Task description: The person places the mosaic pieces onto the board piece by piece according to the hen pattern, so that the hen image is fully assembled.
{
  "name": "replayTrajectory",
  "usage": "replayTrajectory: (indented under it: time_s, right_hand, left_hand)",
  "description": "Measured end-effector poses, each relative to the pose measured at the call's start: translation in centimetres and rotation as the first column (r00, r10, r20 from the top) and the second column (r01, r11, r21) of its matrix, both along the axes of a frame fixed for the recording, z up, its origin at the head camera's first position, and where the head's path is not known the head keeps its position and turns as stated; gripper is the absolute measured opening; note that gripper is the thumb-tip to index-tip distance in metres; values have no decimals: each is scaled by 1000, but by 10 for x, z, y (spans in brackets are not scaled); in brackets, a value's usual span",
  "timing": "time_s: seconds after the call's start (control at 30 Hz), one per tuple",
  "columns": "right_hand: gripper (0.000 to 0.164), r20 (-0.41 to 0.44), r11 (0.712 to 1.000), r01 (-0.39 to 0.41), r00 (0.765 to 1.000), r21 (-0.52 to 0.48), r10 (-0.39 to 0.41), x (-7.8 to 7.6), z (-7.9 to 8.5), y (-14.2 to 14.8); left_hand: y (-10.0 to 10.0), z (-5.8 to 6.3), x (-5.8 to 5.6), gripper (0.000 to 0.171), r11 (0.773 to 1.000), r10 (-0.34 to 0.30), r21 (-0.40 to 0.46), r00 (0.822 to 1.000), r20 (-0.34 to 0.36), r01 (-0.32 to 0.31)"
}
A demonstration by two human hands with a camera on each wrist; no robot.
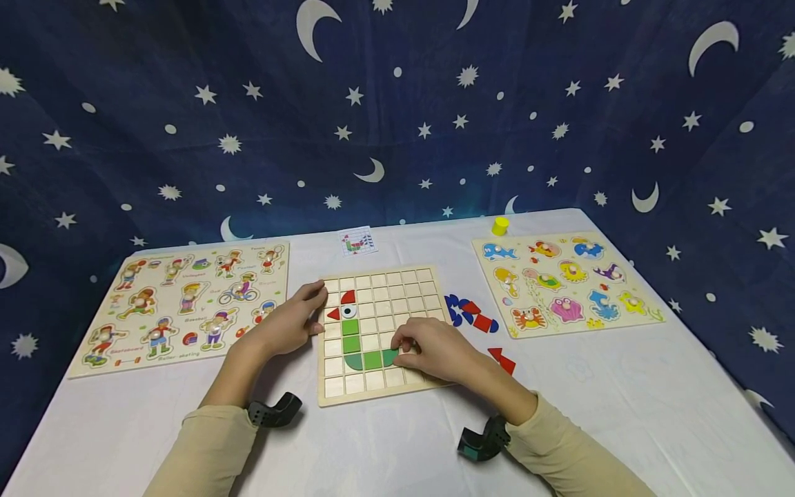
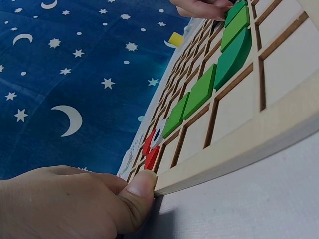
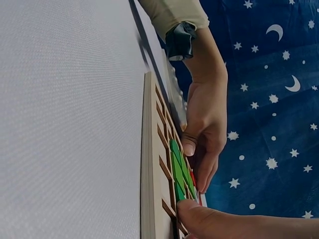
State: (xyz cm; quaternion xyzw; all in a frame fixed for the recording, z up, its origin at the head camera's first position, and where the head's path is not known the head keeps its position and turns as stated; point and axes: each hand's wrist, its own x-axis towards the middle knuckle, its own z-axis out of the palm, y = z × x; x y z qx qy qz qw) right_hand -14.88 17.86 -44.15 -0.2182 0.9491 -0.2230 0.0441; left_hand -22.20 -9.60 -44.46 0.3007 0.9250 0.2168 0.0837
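At lower centre, right fingers (image 1: pixel 406 330) pinching a dark-green curved wooden piece (image 1: pixel 388 357) may misseat it if left fingers (image 1: pixel 312 291) holding the pale wooden grid board (image 1: pixel 381 295) slip.

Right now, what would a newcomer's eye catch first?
Probably the starry backdrop, filling the head view's upper part. Then the grid board at lower centre, with red and green pieces: the left hand touches its left edge, the right hand pinches a dark green piece. Picture boards lie on either side.
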Motion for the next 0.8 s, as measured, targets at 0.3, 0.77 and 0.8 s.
replayTrajectory:
  time_s: [0.3, 0.77, 0.8]
  right_hand:
    - [16, -23, 1000, -16, 1000, 18, 16, 1, 0, 0]
    - [39, 156, 1000, 15, 988, 27, -19, -19, 38, 56]
    - [42, 177, 998, 32, 983, 47, -39, -21, 43, 65]
  left_hand:
    - [0, -2, -1, 66, 1000, 3, 2, 1000, 2, -3]
    - [-1, -1, -1, 66, 1000, -5, 8, 1000, -7, 5]
    - [-1, -1, -1, 66, 1000, -5, 5, 1000, -7, 5]
